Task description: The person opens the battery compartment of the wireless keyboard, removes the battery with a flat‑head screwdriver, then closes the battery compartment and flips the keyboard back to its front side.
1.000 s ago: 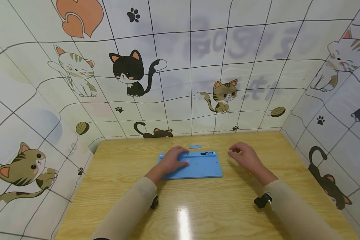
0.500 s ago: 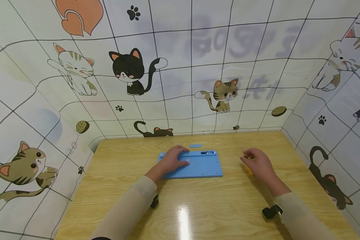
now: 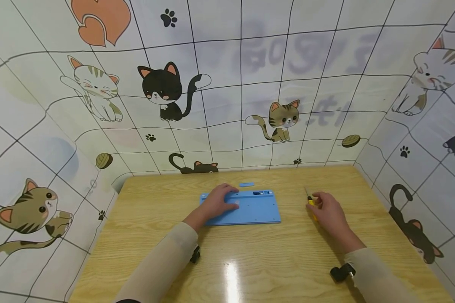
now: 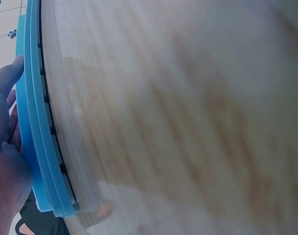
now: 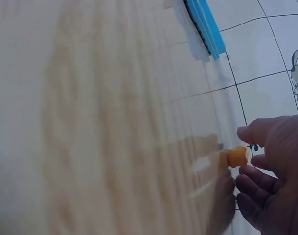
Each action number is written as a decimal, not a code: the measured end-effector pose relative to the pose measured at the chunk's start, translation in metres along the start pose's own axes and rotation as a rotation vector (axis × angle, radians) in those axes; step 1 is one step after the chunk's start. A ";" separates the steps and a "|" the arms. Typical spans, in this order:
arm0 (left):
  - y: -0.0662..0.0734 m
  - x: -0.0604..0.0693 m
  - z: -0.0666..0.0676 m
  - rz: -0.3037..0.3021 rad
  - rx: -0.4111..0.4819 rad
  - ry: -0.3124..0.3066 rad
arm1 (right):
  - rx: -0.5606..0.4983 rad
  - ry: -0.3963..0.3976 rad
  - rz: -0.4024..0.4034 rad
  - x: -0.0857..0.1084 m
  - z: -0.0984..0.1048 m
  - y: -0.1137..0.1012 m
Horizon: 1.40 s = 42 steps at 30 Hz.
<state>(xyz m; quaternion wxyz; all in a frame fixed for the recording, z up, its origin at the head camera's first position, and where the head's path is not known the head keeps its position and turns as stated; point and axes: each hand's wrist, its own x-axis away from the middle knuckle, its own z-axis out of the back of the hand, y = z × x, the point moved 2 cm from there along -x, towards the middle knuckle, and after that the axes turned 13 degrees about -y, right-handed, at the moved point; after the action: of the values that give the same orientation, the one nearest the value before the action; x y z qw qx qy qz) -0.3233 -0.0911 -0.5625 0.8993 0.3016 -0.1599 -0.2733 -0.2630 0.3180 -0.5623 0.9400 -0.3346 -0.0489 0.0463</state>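
Note:
A light-blue keyboard [image 3: 259, 212] lies with its underside up, keys facing the table in the left wrist view. My left hand [image 3: 216, 202] rests on its left part, fingers relaxed. Near its back right corner a narrow compartment [image 3: 263, 193] stands uncovered, with something dark inside. Behind the keyboard lies a small blue strip [image 3: 246, 184]. To the right, my right hand [image 3: 329, 212] is beside a thin screwdriver [image 3: 310, 203] with a yellow and black handle. In the right wrist view, the thumb and loosely bent fingers stand apart around the orange-yellow handle end [image 5: 238, 156].
The wooden table [image 3: 212, 269] reaches back to a wall covering [image 3: 227, 105] printed with cats and grid lines, which also stands on the left and right sides.
My right hand has moved right, away from the keyboard's side, to the screwdriver, and its fingers have spread, showing more of the handle. My left hand and the keyboard have not moved.

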 end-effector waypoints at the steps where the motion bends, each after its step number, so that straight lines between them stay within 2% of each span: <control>1: 0.000 0.000 0.000 0.000 0.001 -0.002 | -0.006 -0.001 -0.011 0.000 -0.001 0.001; 13: -0.007 -0.002 0.005 -0.006 -0.023 -0.009 | 0.040 0.011 -0.033 -0.009 -0.005 0.003; 17: -0.007 -0.002 0.006 -0.005 -0.025 -0.009 | -0.011 0.035 -0.025 -0.008 -0.002 0.001; 24: -0.006 -0.001 0.008 -0.011 -0.003 -0.001 | -0.106 0.065 0.037 -0.007 0.004 -0.005; 31: -0.007 -0.003 0.006 -0.006 -0.005 0.004 | -0.144 0.072 0.088 -0.012 0.006 -0.011; 36: -0.006 -0.004 0.002 -0.020 -0.002 0.001 | -0.098 0.050 0.114 -0.016 0.006 -0.014; 42: -0.004 -0.002 -0.001 0.006 -0.008 -0.006 | -0.030 -0.050 0.231 -0.028 0.007 -0.029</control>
<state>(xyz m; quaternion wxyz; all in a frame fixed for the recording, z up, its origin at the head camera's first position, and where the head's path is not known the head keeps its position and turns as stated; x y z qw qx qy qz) -0.3264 -0.0920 -0.5665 0.9009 0.2965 -0.1625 -0.2722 -0.2899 0.2969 -0.5399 0.9218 -0.3507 -0.0344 0.1619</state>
